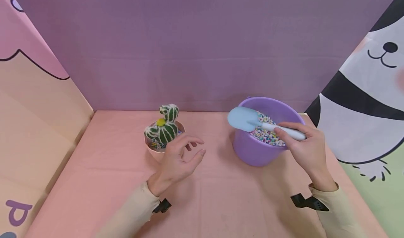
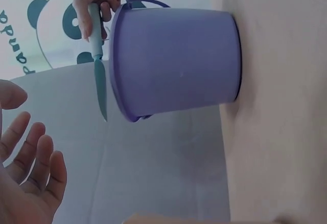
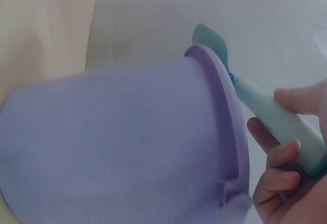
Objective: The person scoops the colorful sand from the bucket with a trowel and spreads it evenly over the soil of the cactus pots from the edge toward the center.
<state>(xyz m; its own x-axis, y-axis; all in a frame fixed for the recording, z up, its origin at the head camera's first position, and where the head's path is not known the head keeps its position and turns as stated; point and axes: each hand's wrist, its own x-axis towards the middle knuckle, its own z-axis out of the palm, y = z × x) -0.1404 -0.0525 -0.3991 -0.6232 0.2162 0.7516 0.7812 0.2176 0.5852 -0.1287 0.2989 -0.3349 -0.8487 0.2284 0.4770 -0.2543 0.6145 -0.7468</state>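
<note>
In the head view my right hand (image 1: 307, 145) grips the white handle of a small trowel (image 1: 244, 118) with a pale blue blade. The trowel lies level above the rim of a purple bucket (image 1: 257, 153), its blade reaching past the left side. Small multicoloured pebbles (image 1: 268, 134) fill part of the bucket. My left hand (image 1: 180, 159) hovers with loosely bent fingers, holding nothing, in front of a potted cactus (image 1: 167, 132). Part of the pale pink pot (image 1: 153, 153) is hidden behind that hand. The left wrist view shows the trowel (image 2: 99, 76) edge-on beside the bucket (image 2: 173, 60).
A pink cloth (image 1: 214, 203) covers the table. Behind it stands a purple backdrop (image 1: 202, 48), with a panda-printed panel (image 1: 363, 125) on the right and a beige and pink panel (image 1: 31, 108) on the left. The bucket's handle (image 2: 148, 1) hangs near its rim.
</note>
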